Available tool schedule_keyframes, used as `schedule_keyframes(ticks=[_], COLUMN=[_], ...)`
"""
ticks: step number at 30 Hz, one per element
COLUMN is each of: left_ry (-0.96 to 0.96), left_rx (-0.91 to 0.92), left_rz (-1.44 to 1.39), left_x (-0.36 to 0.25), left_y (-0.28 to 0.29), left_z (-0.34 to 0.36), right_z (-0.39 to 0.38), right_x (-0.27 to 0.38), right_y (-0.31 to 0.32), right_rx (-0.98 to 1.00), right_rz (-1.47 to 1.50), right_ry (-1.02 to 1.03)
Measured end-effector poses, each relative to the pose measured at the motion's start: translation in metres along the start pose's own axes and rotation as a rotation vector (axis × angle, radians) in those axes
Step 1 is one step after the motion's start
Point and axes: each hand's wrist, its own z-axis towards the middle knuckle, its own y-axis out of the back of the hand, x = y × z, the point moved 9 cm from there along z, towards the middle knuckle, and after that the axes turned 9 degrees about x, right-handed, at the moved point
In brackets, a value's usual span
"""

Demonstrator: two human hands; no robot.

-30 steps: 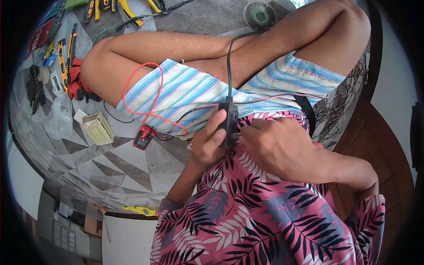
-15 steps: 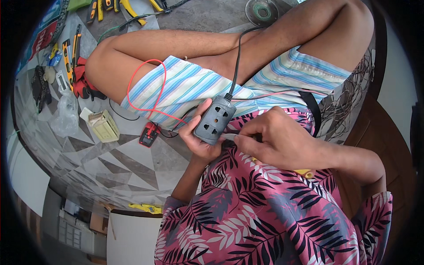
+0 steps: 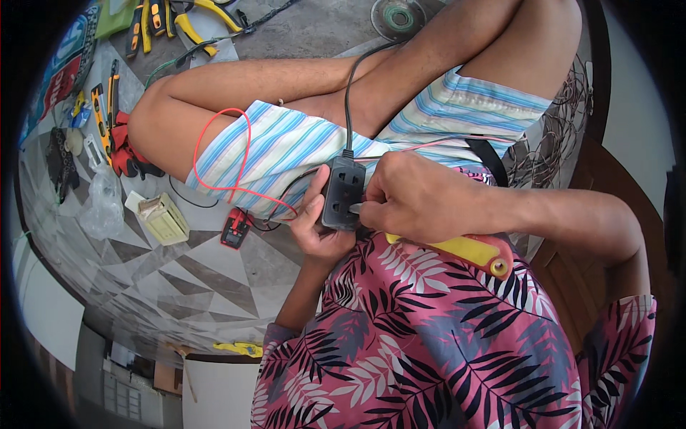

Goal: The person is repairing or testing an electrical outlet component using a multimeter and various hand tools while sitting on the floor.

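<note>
A black extension socket (image 3: pixel 344 193) with its cord running up over my legs rests in my left hand (image 3: pixel 321 232), which is closed around its left side and lower end. My right hand (image 3: pixel 418 196) is closed in a pinch on a thin pale piece (image 3: pixel 354 209) at the socket's lower right face; its kind is too small to tell. Under my right wrist, a yellow-and-red handled tool (image 3: pixel 471 249) lies on my shirt, partly hidden. A red wire (image 3: pixel 250 143) loops over my shorts beside the left hand.
On the floor to the left are a small red-and-black meter (image 3: pixel 235 227), a cream box (image 3: pixel 163 217), a clear plastic bag (image 3: pixel 103 204) and red-black gloves (image 3: pixel 127 150). Yellow-handled pliers (image 3: pixel 196 28) lie beyond my legs, near a grinding disc (image 3: pixel 398 18). Tangled wires (image 3: pixel 561 129) lie right.
The socket has turned more upright with its face toward me. My right hand has moved left, bringing the pale piece onto the face. More of the yellow-and-red tool shows.
</note>
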Motion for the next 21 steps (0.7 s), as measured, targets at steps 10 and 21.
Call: schedule_keyframes(ticks=[10, 21], left_ry=[-0.019, -0.098], left_rx=[-0.010, 0.036], left_rz=[0.018, 0.118], left_x=[-0.002, -0.014], left_y=[-0.003, -0.007], left_z=[0.000, 0.007], right_z=[0.006, 0.003], right_x=[-0.009, -0.010], right_y=[-0.010, -0.006], right_rx=[0.122, 0.070], right_rz=[0.161, 0.049], right_ry=[-0.100, -0.084])
